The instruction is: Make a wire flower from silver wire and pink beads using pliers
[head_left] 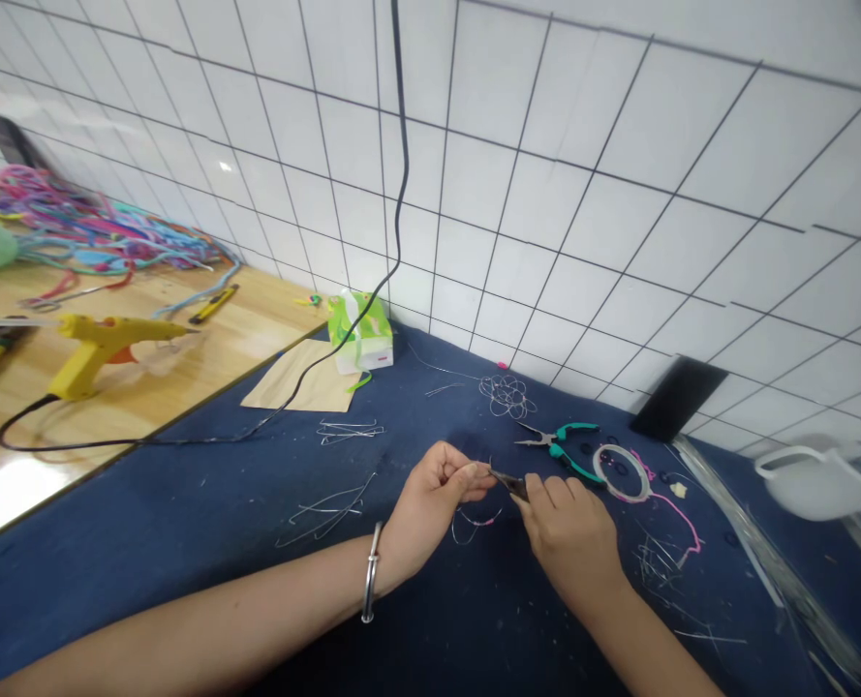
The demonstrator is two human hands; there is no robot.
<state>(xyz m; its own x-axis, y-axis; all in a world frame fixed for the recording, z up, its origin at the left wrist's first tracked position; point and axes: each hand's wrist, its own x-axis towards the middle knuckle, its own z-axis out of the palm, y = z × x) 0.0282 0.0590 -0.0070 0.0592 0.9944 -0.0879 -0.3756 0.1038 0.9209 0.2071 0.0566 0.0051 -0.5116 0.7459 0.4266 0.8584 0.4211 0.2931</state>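
Note:
My left hand [450, 484] pinches a thin wire close to its end, thumb against the fingers. From below that pinch hangs a looped wire [466, 535] with a short pink section on it. My right hand [569, 534] is wrapped round a pair of dark pliers [508, 482]. The pliers' jaws meet the wire right at my left fingertips; whether they are clamped on it is too small to tell. Beyond the hands lie green-handled pliers [557, 440] with their handles spread, and a flower-shaped coil of wire [507, 396].
Cut wires [328, 513] lie on the blue mat at left. A white ring [623, 472] with pink cord and more wire scraps [655, 561] are at right. A yellow glue gun [100, 348] rests on the wooden table, its black cable crossing the mat near a tissue pack [372, 348].

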